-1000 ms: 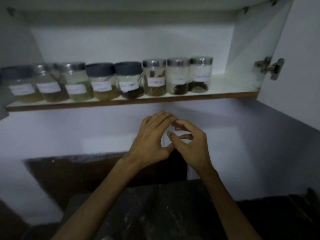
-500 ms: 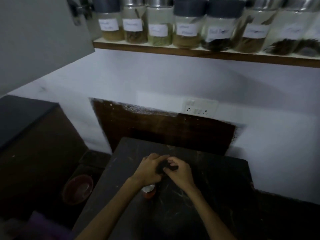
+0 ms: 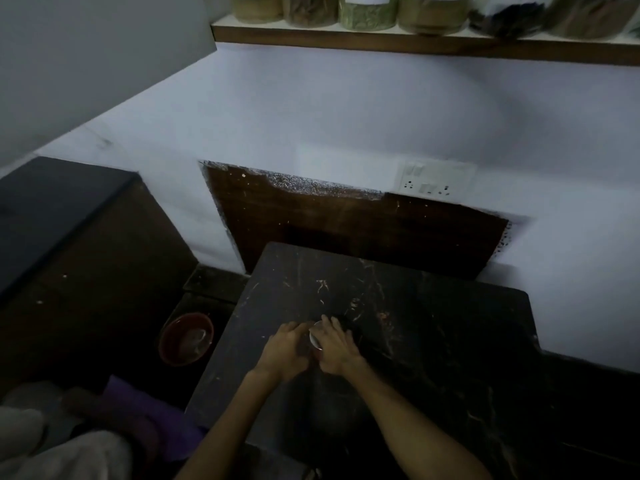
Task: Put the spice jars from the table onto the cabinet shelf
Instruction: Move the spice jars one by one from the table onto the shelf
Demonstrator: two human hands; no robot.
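On the dark marble table both my hands close around one small spice jar; only a sliver of its pale lid shows between them. My left hand cups it from the left and my right hand from the right. The jar's body is hidden. At the top of the view the cabinet shelf carries a row of several filled jars, cut off by the frame edge.
A white cabinet door hangs open at upper left. A dark counter stands to the left. A reddish bowl sits on the floor beside the table. A switch socket is on the wall.
My view dropped from the shelf to the table. My hands came down from mid-air and closed around the small jar on the table.
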